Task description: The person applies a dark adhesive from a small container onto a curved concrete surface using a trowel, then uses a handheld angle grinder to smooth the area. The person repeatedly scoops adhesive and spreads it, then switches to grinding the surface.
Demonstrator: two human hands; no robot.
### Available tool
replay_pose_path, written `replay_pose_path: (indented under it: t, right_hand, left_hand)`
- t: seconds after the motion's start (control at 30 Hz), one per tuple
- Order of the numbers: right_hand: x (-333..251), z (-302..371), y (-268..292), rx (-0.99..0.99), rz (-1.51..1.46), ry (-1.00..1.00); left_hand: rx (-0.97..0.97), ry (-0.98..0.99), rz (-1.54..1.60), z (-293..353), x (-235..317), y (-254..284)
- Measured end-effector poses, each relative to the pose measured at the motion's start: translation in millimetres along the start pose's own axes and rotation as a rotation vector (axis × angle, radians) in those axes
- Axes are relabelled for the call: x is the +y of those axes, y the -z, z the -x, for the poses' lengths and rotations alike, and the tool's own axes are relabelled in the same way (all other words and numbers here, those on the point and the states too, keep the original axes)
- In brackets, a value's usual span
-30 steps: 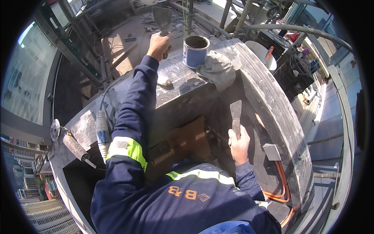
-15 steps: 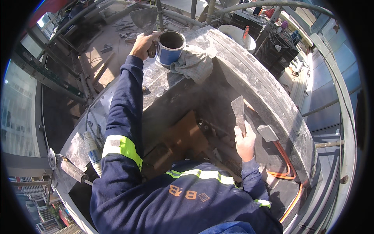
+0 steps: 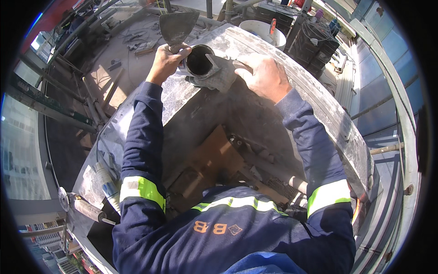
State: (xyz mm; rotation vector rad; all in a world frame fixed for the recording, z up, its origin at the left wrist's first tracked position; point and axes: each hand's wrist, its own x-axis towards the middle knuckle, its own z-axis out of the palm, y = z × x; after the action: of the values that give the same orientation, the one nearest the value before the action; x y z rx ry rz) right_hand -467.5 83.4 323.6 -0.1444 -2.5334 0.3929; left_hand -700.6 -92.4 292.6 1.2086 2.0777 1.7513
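"Two scrapers are held; how are they gripped?"

"By the left hand the broad scraper is grasped by its handle, its blade pointed up and away. By the right hand the narrow scraper is grasped, fingers curled around it."

"And where is the can found?"

"Between the hands, by the ledge, with a rag bunched against its near side. The left hand is placed nearer, right at the rim; whether the can is also steadied by it cannot be told."

"How is the narrow scraper aligned?"

"Its long axis is laid roughly crosswise, blade directed left to the right edge of the can's mouth. Whether the rim is touched cannot be told."
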Motion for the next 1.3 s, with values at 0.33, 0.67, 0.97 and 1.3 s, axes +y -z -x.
replay_pose_path:
  t: [0.33, 0.67, 0.97, 1.3]
  right_hand:
    - [-15, -43, -12, -0.353, 0.118, -0.091]
    - [-17, -47, -18, -0.171, 0.233, 0.187]
    - [-26, -43, -28, -0.263, 0.503, 0.294]
    - [-15, -33, -40, -0.337, 0.244, 0.086]
  left_hand:
    - [0.053, -0.094, 0.014, 26, -27, 4]
    - [0.05, -0.112, -0.016, 23, -24, 1]
    - [0.074, -0.188, -0.121, 8, -24, -9]
    - [0.191, -0.205, -0.212, 1, -21, -20]
